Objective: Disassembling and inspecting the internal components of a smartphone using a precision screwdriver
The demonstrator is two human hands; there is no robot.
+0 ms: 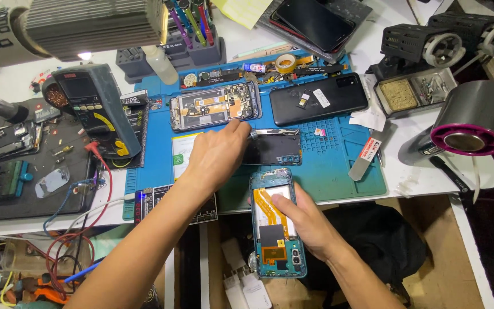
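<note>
A blue work mat [338, 171] covers the middle of the white bench [418, 180], and most of the small work sits on it. At the far side of the mat lie a stack of opened phones [212, 106] showing their insides and, just to the right, a black phone back [318, 98] lying flat. On the left, a dark multimeter [95, 111] leans across the mat's edge with red leads trailing toward the near side. At the near edge, overhanging the bench, the right hand [307, 220] holds an opened teal phone [275, 229] from its right side, fingers curled around the frame and thumb laid across the exposed battery area with its orange flex cable. The left hand [218, 154] reaches farther in, palm down, fingers loosely bent and fingertips pressed together on a thin metal tool [275, 132] that lies just beyond a dark phone panel [273, 150] in the mat's middle; how firmly it grips, I cannot tell.
</note>
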